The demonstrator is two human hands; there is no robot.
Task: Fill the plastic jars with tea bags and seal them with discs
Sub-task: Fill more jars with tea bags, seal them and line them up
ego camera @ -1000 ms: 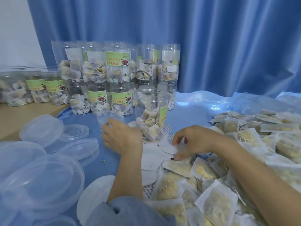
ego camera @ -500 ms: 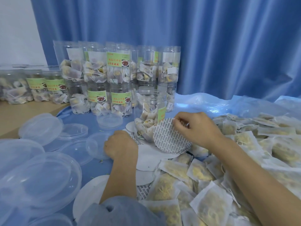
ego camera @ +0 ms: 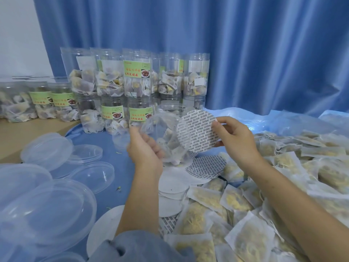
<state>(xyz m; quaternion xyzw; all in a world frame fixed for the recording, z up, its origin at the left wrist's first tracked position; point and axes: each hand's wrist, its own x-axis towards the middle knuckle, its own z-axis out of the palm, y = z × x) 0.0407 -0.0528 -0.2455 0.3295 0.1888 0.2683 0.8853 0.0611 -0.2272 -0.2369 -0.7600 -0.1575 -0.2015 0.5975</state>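
a left hand grips a clear lid while the right hand pinches a printed sealing disc by its right edge, both raised above the filled jar mid-table — the disc, overlapping the lid's right rim, should go in flat and centred.

A grey-blue sleeve covers the left upper arm; both forearms are bare.
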